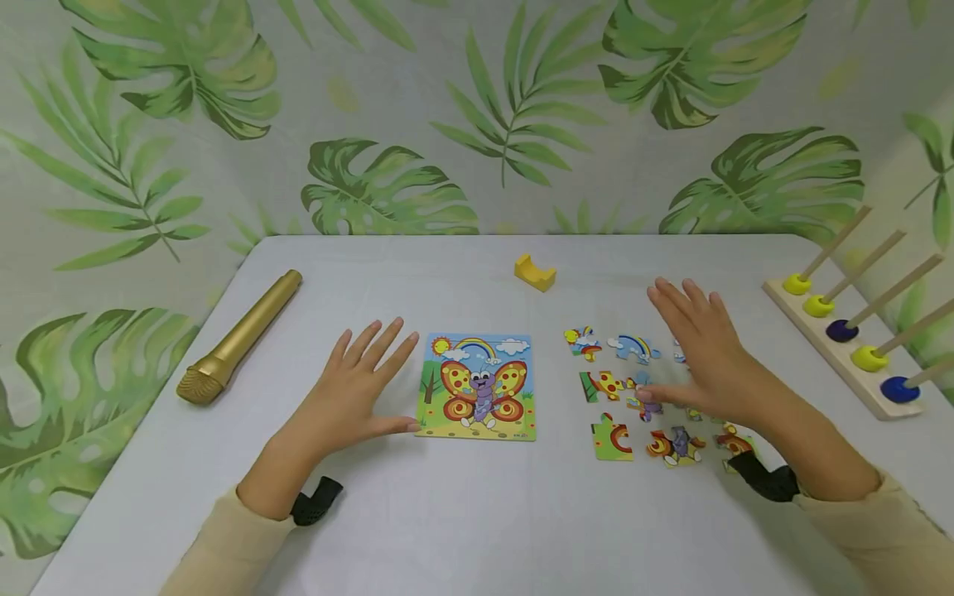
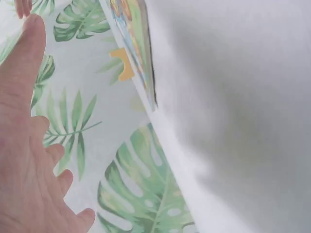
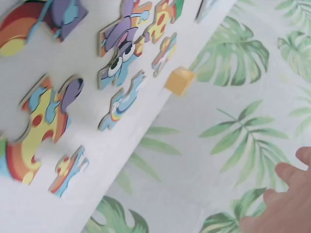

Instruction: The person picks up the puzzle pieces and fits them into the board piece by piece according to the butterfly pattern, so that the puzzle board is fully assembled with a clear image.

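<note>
Left hand just left of the board, right hand over pieces right of it: they're well apart, fingers spread!

Indoor tabletop play setup; home or studio, can't tell.
White-covered counter against leaf-print backdrop; butterfly puzzle board, loose puzzle pieces, peg-and-bead stand, gold microphone on top.

Even, diffuse light fills the head view, with faint shadows on the worktop at lower right. Both wrist views look paler, softer.
</note>
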Action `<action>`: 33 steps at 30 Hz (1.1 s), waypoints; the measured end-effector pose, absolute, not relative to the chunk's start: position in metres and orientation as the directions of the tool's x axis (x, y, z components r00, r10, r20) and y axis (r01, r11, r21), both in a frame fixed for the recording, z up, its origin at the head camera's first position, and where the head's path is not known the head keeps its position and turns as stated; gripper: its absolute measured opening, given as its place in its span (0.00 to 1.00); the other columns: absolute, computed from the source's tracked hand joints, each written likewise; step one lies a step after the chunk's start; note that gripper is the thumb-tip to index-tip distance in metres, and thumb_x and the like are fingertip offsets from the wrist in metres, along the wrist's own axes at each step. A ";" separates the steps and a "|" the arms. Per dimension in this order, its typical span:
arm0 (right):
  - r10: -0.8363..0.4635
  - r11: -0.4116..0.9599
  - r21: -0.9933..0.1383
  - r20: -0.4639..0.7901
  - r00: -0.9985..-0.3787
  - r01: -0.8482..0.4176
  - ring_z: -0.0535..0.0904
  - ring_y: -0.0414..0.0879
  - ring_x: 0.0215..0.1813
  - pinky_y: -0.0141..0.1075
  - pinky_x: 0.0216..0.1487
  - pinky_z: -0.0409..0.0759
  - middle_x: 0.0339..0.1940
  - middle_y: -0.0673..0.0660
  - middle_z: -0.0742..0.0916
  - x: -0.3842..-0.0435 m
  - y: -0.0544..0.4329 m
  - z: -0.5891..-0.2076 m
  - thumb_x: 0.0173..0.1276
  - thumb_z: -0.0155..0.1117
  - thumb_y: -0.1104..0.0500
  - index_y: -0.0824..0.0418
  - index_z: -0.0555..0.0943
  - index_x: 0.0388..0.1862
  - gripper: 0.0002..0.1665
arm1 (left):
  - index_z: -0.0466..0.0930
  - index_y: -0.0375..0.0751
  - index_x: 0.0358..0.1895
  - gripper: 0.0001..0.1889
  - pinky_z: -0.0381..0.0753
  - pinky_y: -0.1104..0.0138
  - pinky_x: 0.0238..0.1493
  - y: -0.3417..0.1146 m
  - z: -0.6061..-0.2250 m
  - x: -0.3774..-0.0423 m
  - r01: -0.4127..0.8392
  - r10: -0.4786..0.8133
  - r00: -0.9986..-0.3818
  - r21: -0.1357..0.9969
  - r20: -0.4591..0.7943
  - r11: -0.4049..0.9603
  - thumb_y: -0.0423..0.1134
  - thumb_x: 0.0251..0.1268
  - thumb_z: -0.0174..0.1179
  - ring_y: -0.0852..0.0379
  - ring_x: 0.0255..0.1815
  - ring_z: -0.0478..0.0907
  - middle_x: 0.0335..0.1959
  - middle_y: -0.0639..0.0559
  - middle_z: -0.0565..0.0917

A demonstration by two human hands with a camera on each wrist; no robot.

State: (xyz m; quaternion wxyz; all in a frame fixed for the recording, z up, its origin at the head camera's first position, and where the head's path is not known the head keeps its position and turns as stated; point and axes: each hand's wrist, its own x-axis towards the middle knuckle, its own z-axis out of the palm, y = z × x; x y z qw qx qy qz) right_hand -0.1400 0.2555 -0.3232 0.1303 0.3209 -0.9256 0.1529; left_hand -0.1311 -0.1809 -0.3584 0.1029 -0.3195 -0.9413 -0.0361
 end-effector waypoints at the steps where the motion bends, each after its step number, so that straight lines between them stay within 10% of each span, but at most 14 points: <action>1: -0.552 0.731 -0.234 0.349 -0.757 -0.641 0.36 0.59 0.70 0.53 0.64 0.30 0.71 0.63 0.51 -0.143 0.254 -0.324 0.39 0.76 0.45 0.61 0.43 0.72 0.69 | 0.41 0.49 0.72 0.53 0.39 0.46 0.63 -0.180 -0.361 -0.133 0.615 0.597 -0.772 0.021 0.217 0.788 0.72 0.46 0.52 0.45 0.70 0.39 0.72 0.49 0.41; 15: -0.434 0.600 -0.623 0.272 -0.859 -0.501 0.53 0.56 0.67 0.57 0.59 0.57 0.68 0.57 0.61 -0.180 0.229 -0.347 0.49 0.72 0.55 0.53 0.52 0.71 0.53 | 0.46 0.41 0.70 0.52 0.48 0.57 0.65 -0.174 -0.389 -0.144 0.443 0.532 -0.846 0.531 -0.018 0.722 0.60 0.46 0.63 0.50 0.69 0.46 0.70 0.46 0.52; 33: -0.461 0.602 -0.740 -0.014 -0.887 -0.301 0.57 0.61 0.65 0.58 0.58 0.57 0.68 0.58 0.63 -0.209 0.230 -0.389 0.55 0.66 0.46 0.57 0.56 0.69 0.47 | 0.56 0.40 0.68 0.50 0.45 0.51 0.64 -0.179 -0.406 -0.147 0.489 0.567 -0.824 0.529 0.018 0.694 0.62 0.41 0.65 0.45 0.68 0.48 0.67 0.47 0.58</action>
